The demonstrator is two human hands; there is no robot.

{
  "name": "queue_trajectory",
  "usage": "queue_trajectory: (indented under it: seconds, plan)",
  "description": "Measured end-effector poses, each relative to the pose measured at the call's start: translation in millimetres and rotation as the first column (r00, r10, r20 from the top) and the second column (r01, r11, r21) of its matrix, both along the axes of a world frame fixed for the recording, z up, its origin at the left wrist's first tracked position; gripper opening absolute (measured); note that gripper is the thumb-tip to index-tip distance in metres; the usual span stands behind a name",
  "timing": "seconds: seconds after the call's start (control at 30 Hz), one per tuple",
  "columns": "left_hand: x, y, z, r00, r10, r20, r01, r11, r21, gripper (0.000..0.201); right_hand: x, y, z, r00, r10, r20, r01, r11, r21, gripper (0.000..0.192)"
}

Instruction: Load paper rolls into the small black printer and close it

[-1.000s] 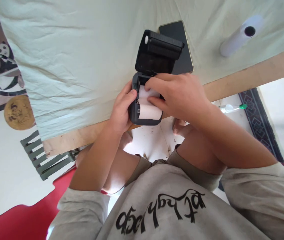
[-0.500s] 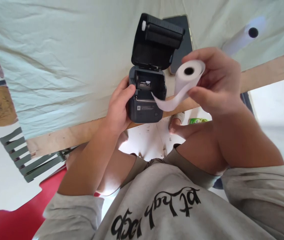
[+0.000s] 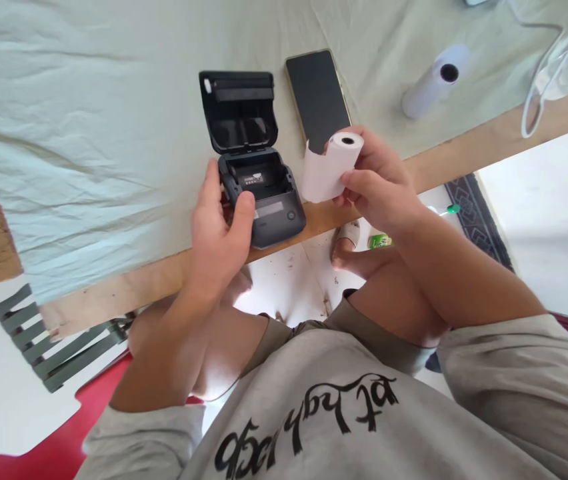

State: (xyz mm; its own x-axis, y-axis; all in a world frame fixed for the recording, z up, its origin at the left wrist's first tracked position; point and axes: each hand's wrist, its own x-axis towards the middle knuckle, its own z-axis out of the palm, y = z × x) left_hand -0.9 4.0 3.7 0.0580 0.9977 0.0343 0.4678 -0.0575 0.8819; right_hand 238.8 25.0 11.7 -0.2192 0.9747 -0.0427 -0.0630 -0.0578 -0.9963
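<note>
Beside the open black printer [image 3: 257, 180], which the left hand [image 3: 217, 230] clasps in its grip, the right hand [image 3: 381, 187] holds a paper roll [image 3: 331, 167] near the bench [image 3: 464, 143] edge.

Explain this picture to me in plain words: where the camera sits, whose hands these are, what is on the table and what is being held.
The camera is worn on a person's head and looks down over their chest, so you see their own arms and grey sweatshirt at the bottom.

The left hand grips the side of a small black printer that sits near the table's edge. Its lid is flipped open and the paper bay looks empty.

The right hand holds a white paper roll in the air beside the printer, with a short loose flap hanging from it.

The table is covered by a pale cloth. On it also lie a dark phone, screen off, a second white roll farther right, and part of a clear plastic object at the edge.
</note>
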Motion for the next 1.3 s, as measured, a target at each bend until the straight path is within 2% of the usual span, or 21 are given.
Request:
queue_trajectory:
  seconds: [0.2,0.27,0.3,0.33,0.37,0.4,0.43,0.5,0.57,0.6,0.63,0.67,0.7,0.73,0.8,0.83,0.9,0.97,1.07,1.2,1.3]
  plan:
    - [-9.1,2.4,-4.7,0.957,0.095,-0.274,-0.073,0.993,0.092,0.059,-7.2,-1.0,-0.7,0.992,0.077,-0.100,-0.078,0.997,-0.005,0.028]
    - [-13.3,2.3,-7.4,0.960,0.121,-0.253,-0.074,0.979,0.190,0.060,-11.6,-3.1,1.6,0.984,0.111,-0.138,-0.111,0.994,0.006,0.026]
    - [-15.0,2.7,-8.5,0.970,0.118,-0.210,-0.055,0.958,0.281,0.060,-14.5,-5.1,4.0,0.982,0.126,-0.143,-0.126,0.992,0.010,0.025]
    - [-16.0,3.5,-9.5,0.984,0.089,-0.155,-0.017,0.910,0.414,0.061,-17.9,-7.7,6.8,0.980,0.146,-0.133,-0.146,0.989,0.009,0.025]
    - [-16.1,4.7,-10.3,0.993,0.027,-0.111,0.038,0.839,0.543,0.064,-21.5,-10.7,9.8,0.979,0.169,-0.118,-0.169,0.986,0.005,0.026]
    - [-15.2,6.0,-11.1,0.994,-0.081,-0.079,0.113,0.710,0.695,0.066,-25.3,-13.9,12.5,0.974,0.199,-0.109,-0.200,0.980,0.008,0.027]
    - [-13.4,7.2,-11.8,0.975,-0.204,-0.088,0.189,0.548,0.815,0.066,-29.2,-17.0,14.7,0.966,0.235,-0.109,-0.235,0.972,0.013,0.029]
    - [-7.8,8.0,-12.7,0.941,-0.306,-0.147,0.273,0.424,0.864,0.055,-36.4,-22.3,16.9,0.942,0.311,-0.126,-0.310,0.950,0.027,0.033]
    - [-1.9,5.5,-12.0,0.935,-0.298,-0.192,0.319,0.471,0.823,0.048,-41.8,-25.2,16.5,0.917,0.369,-0.150,-0.367,0.929,0.043,0.033]
    - [0.2,3.1,-10.5,0.946,-0.270,-0.179,0.294,0.483,0.825,0.050,-43.7,-25.8,16.0,0.910,0.385,-0.157,-0.383,0.923,0.041,0.034]
    - [1.5,0.1,-8.1,0.961,-0.232,-0.148,0.252,0.522,0.815,0.053,-44.9,-25.8,15.8,0.904,0.395,-0.161,-0.395,0.918,0.033,0.035]
    - [1.9,-3.0,-5.1,0.969,-0.209,-0.130,0.230,0.580,0.782,0.057,-45.5,-25.4,16.0,0.900,0.404,-0.164,-0.405,0.914,0.027,0.037]
    - [1.4,-6.0,-1.6,0.980,-0.194,-0.046,0.157,0.611,0.776,0.055,-45.7,-24.8,16.9,0.904,0.399,-0.154,-0.402,0.916,0.018,0.040]
    - [0.5,-8.6,2.1,0.983,-0.186,-0.002,0.137,0.718,0.682,0.050,-45.7,-23.9,18.4,0.914,0.385,-0.127,-0.386,0.922,0.019,0.045]
    - [-2.0,-11.9,8.4,0.977,-0.155,0.148,0.052,0.842,0.537,0.045,-45.9,-22.2,22.6,0.943,0.330,-0.043,-0.326,0.943,0.071,0.056]
    - [-2.9,-12.6,10.5,0.969,-0.147,0.198,0.040,0.885,0.463,0.043,-46.5,-21.3,24.9,0.955,0.296,-0.002,-0.294,0.949,0.112,0.059]
    - [-3.8,-12.1,11.7,0.951,-0.160,0.265,0.048,0.922,0.385,0.042,-49.5,-20.1,28.5,0.969,0.244,0.038,-0.246,0.953,0.175,0.060]
    - [-3.7,-9.9,9.5,0.937,-0.207,0.281,0.086,0.917,0.391,0.041,-54.3,-19.2,29.7,0.974,0.222,0.036,-0.225,0.957,0.182,0.054]
    - [-5.1,-4.7,2.3,0.936,-0.268,0.226,0.134,0.869,0.477,0.046,-60.9,-17.6,28.0,0.982,0.191,0.007,-0.189,0.967,0.170,0.046]
    - [-13.6,3.7,-7.8,0.944,-0.328,0.012,0.260,0.769,0.584,0.059,-61.8,-15.1,25.7,0.982,0.189,-0.025,-0.185,0.977,0.108,0.045]
    - [-18.9,7.1,-10.3,0.930,-0.357,-0.089,0.324,0.680,0.657,0.065,-58.4,-13.5,24.7,0.979,0.187,-0.087,-0.185,0.982,0.026,0.046]
